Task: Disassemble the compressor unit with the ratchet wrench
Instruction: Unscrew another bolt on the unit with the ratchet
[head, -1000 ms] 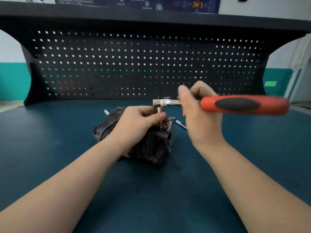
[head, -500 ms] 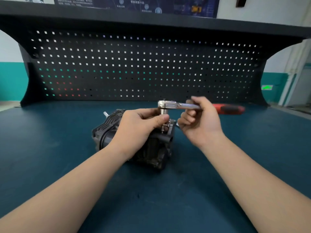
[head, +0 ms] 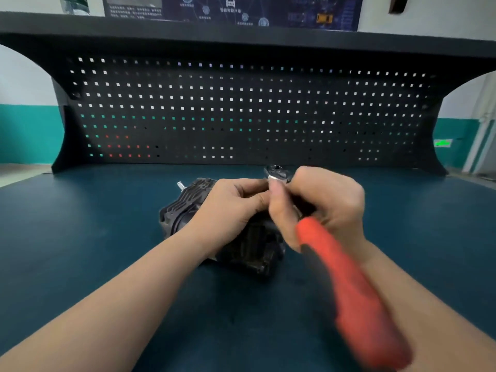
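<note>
The black finned compressor unit [head: 193, 202] lies on the dark teal bench top [head: 80, 251], a short silver stud at its far left end. My left hand [head: 230, 208] lies over its top with fingers curled, pinching at the socket below the wrench head; the socket itself is hidden. My right hand [head: 324, 205] grips the ratchet wrench [head: 349, 285] near its silver head, which shows just above my fingers. The red and black handle points toward me and to the right, blurred.
A black pegboard back panel [head: 241, 111] with a shelf on top rises behind the bench. The bench's rear edge runs along its foot. A teal and white wall shows at both sides.
The wrench handle has swung from pointing right, round to pointing toward me. My right hand moved closer to the left hand. The compressor has stayed in place.
</note>
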The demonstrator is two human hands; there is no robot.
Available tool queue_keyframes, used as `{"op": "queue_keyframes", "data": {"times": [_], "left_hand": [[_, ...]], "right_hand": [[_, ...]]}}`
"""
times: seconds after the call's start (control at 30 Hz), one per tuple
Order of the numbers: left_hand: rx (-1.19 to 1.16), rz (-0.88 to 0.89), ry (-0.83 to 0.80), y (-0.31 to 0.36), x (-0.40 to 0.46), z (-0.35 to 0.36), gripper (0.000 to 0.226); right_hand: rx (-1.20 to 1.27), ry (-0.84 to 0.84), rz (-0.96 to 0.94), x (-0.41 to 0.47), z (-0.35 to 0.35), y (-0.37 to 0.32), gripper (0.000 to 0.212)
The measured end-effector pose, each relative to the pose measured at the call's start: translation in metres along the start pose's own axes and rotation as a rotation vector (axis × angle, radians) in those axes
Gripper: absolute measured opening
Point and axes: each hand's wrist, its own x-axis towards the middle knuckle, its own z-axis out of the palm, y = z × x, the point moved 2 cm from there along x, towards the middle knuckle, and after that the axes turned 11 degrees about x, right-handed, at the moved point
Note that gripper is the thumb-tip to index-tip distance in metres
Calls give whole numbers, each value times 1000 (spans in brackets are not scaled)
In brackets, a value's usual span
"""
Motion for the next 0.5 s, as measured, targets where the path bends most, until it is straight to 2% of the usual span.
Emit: {"op": "queue_keyframes", "data": {"times": [0.03,0.1,0.2,0.3,0.4,0.43,0.5], "left_hand": [[-11,-7,7,-2,1,0,20],[-44,-33,42,-4,2,0,11],[-70,-66,87,-4,4,1,10],[-85,-64,96,-6,4,1,8],[-123,-85,53,-8,5,0,8],[-160,-100,20,-8,5,0,12],[-226,-122,-39,-9,5,-1,19]], "right_hand": [[18,29,46,1,-4,6,43],[195,155,324,3,-15,27,43],[646,348,850,0,-19,58,35],[1113,512,1304,-11,-8,74,38],[1215,665,1406,-18,-2,76,33],[1178,683,1378,-17,-2,75,30],[1036,648,1204,-11,-4,68,30]]}}
